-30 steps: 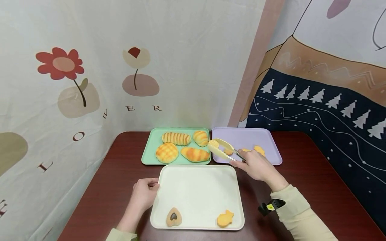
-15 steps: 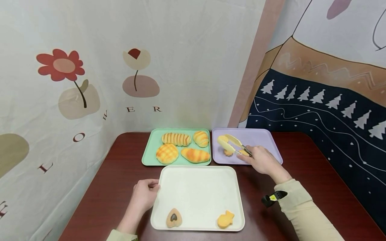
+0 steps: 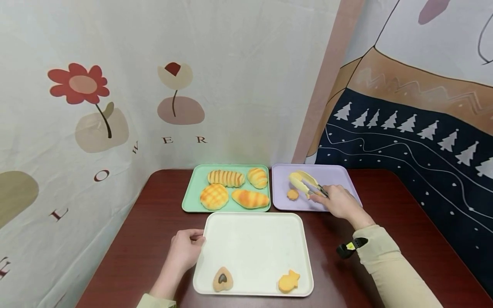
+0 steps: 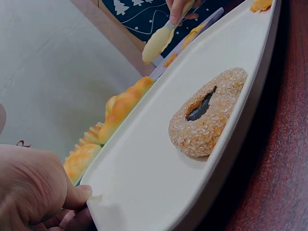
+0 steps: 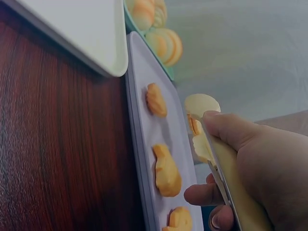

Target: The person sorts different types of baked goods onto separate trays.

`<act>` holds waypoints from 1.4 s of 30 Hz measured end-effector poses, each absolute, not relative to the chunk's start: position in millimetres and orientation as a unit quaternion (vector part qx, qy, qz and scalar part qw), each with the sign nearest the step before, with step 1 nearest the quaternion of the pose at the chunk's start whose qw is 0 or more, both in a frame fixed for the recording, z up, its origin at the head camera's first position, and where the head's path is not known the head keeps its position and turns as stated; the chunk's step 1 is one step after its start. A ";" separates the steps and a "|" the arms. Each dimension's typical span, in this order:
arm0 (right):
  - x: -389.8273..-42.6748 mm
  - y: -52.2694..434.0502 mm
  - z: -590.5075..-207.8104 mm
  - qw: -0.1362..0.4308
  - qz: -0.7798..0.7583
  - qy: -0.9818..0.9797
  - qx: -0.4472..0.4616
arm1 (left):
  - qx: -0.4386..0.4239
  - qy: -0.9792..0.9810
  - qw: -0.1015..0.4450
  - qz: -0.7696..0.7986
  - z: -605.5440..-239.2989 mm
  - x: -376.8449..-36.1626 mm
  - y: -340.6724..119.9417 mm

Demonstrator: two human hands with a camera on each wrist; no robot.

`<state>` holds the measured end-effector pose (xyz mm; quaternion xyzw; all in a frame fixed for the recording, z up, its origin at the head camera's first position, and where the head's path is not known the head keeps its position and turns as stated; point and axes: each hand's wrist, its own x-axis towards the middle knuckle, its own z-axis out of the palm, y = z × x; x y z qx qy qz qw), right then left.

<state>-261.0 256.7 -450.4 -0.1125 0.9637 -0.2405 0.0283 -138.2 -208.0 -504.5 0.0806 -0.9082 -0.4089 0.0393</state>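
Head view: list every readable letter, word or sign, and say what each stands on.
"F L O W E R", partly cut off at the left: spaced brown letters arcing across the flower wall cloth.
Yellow mark on the black wrist strap: too small to read.
Trays, breads, tongs: no text.

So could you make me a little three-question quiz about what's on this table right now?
1. True or false: the green tray holds four breads.
2. The right hand grips what? A) spoon B) yellow tongs C) knife
3. How many cookies lie on the white tray?

Key: 1 true. 2 B; the tongs hang over the purple tray. 3 two: a heart cookie and a fish cookie. The left hand holds that tray's edge.
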 end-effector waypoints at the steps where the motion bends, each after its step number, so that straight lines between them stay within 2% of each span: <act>1: -261.5 257.7 -451.3 0.030 -0.241 0.964 -0.109 | 0.080 -0.909 0.040 -0.408 -504.6 -138.2 -207.9; 26: -267.7 268.4 -454.9 0.057 -0.231 0.969 -0.070 | 0.087 -0.909 0.037 -0.406 -503.5 -137.1 -206.5; 42: -262.4 268.1 -457.2 0.042 -0.233 0.969 -0.075 | 0.088 -0.909 0.040 -0.405 -503.1 -136.5 -206.5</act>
